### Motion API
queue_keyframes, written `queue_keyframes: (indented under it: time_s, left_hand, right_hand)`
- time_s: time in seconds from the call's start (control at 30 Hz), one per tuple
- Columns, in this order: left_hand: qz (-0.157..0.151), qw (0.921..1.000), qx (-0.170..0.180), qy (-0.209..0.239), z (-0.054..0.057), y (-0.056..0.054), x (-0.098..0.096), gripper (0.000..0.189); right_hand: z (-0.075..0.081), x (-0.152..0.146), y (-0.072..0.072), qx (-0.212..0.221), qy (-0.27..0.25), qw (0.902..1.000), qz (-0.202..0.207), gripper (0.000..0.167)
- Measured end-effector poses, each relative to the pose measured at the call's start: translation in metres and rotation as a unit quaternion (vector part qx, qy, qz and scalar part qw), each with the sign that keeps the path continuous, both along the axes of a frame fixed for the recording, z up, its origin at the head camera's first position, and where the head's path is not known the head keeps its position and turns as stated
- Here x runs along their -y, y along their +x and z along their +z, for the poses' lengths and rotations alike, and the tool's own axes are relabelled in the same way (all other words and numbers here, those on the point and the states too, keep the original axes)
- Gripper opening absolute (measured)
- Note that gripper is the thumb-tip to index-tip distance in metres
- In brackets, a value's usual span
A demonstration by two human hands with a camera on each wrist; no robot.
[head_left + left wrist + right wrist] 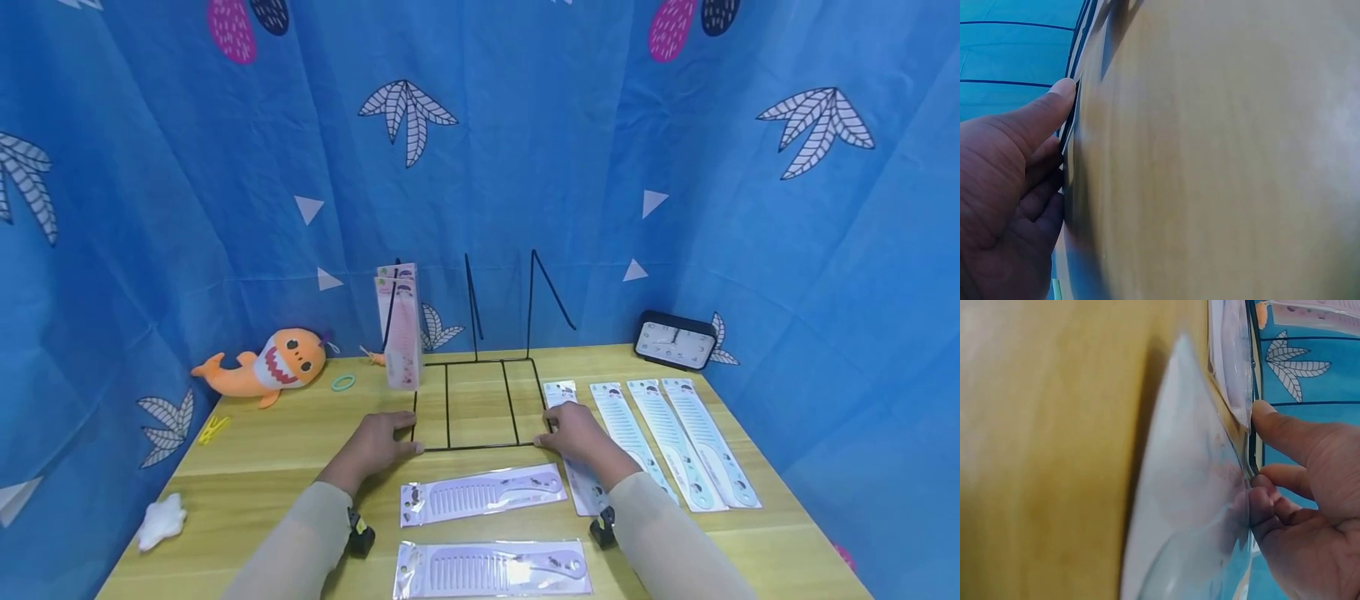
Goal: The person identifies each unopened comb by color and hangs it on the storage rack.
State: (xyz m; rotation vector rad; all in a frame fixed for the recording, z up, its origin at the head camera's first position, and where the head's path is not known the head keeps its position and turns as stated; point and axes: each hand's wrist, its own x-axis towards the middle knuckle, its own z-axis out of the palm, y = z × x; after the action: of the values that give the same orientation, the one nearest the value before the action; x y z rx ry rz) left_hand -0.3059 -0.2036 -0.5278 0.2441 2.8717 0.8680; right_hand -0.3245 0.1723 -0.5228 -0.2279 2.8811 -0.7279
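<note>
A black wire display rack [480, 447] with upright hooks stands toward the back of the table. My left hand [378, 442] holds its front left corner between thumb and fingers, and the thumb [1063, 90] lies against the wire. At the front right corner, my right hand [577, 433] grips the rack the same way. Packaged pink combs [403, 333] hang from the left hook; the other hooks carry nothing. Partly under the right hand and forearm lies a packaged comb [585, 492]. Two packaged purple combs [483, 495] [495, 571] lie crosswise between the forearms.
Several packaged pale blue combs [667, 442] lie in a row at the right. A black clock [675, 340] stands at the back right. An orange shark plush [281, 367], green ring [342, 382], yellow clip [213, 429] and white star-like object [161, 521] are at the left.
</note>
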Motion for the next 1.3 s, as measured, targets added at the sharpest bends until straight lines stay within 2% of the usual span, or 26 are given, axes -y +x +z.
queue_keyframes:
  time_s: [0.33,0.5,0.7,0.8,0.97,1.03,1.13,1.3]
  left_hand:
    - [-0.015,0.9998,-0.01,-0.004,-0.002,0.0,0.002,0.063]
    - [-0.016,0.9998,-0.012,-0.008,-0.001,-0.001,0.002,0.062]
    - [-0.011,0.9999,-0.001,-0.012,0.003,0.001,0.0,0.063]
    - [-0.012,0.9998,-0.001,-0.015,0.004,0.001,-0.001,0.062]
    - [-0.015,0.9998,-0.005,-0.01,0.004,0.002,0.0,0.062]
    - [-0.017,0.9998,-0.007,-0.01,0.003,0.001,0.0,0.062]
    - [-0.02,0.9997,-0.008,-0.011,0.001,0.0,0.0,0.061]
    - [-0.018,0.9998,-0.006,-0.01,0.001,0.0,0.002,0.062]
  right_hand:
    - [0.002,-0.002,0.002,-0.01,0.008,0.9998,0.012,0.058]
    - [0.005,-0.002,0.004,-0.003,0.0,1.0,0.004,0.063]
    - [0.006,-0.006,0.004,-0.025,-0.052,0.998,-0.025,0.072]
    - [0.011,-0.016,0.005,-0.032,-0.089,0.9948,-0.036,0.067]
    - [0.027,-0.051,0.015,-0.026,-0.121,0.9902,-0.065,0.048]
    - [0.033,-0.073,0.022,-0.018,-0.124,0.9883,-0.087,0.046]
    - [0.037,-0.111,0.034,-0.009,-0.118,0.9848,-0.128,0.055]
    - [0.033,-0.173,0.048,0.007,-0.101,0.9731,-0.207,0.08]
